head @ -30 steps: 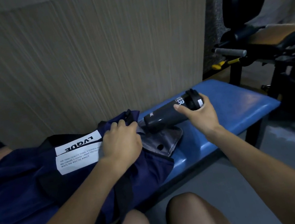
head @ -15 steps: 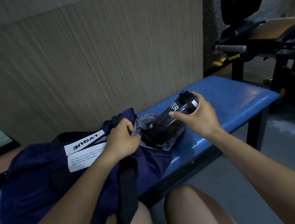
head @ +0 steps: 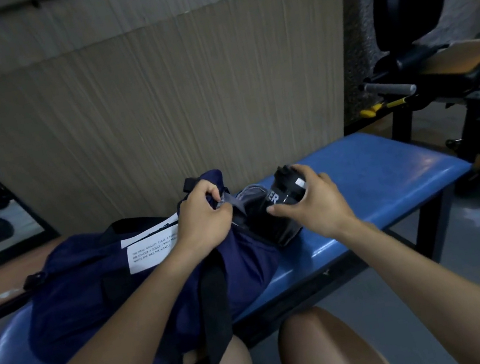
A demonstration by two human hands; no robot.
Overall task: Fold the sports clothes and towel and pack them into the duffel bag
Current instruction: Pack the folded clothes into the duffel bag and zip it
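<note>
Beige ribbed wall panels back a blue padded table point(head: 375, 177) carrying a navy fabric duffel bag point(head: 90, 288) at its left. Left hand point(head: 204, 223) pinches the bag's right-end opening apart, while right hand point(head: 309, 201) grips a black plastic bottle point(head: 281, 206), half inside. No loose clothes or towel show, so packing looks nearly finished.
</note>
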